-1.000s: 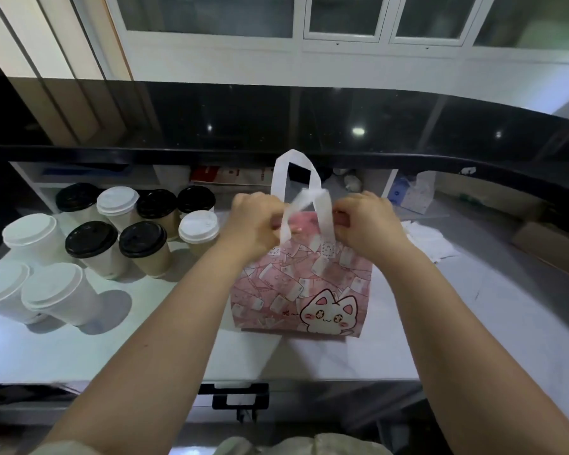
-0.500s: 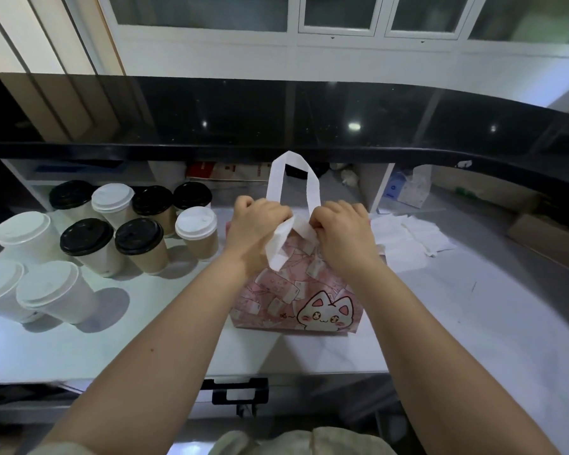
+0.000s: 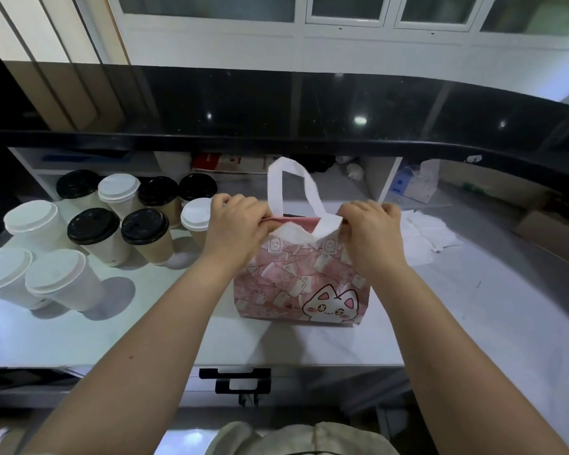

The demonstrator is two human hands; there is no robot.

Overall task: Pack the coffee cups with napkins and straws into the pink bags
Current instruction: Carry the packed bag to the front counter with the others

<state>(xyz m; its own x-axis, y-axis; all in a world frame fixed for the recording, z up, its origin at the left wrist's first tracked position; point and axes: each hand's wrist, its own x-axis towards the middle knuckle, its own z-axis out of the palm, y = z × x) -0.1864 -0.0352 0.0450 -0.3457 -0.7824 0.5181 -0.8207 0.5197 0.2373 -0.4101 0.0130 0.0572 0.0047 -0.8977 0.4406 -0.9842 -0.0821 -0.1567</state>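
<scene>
Pink bag [image 3: 296, 280] standing upright on counter [image 3: 145, 330], long axis running left-right, handle pointing up; left hand [image 3: 235, 226] and right hand [image 3: 372, 233] fingers pinching rim ends.

a pink bag [image 3: 286, 277] with a cat print is standing upright on the white counter [image 3: 165, 326], and both hands are gripping its top rim. the left hand [image 3: 235, 229] is pinching the left end and the right hand [image 3: 372, 238] the right end, fingers curling over the edge. one white handle [image 3: 275, 188] is sticking up between them. lidded coffee cups [image 3: 92, 231], some black-lidded and some white-lidded, are crowding the counter to the left, the nearest partly hiding behind the left hand. white napkins [image 3: 421, 231] are lying just right of the bag.
</scene>
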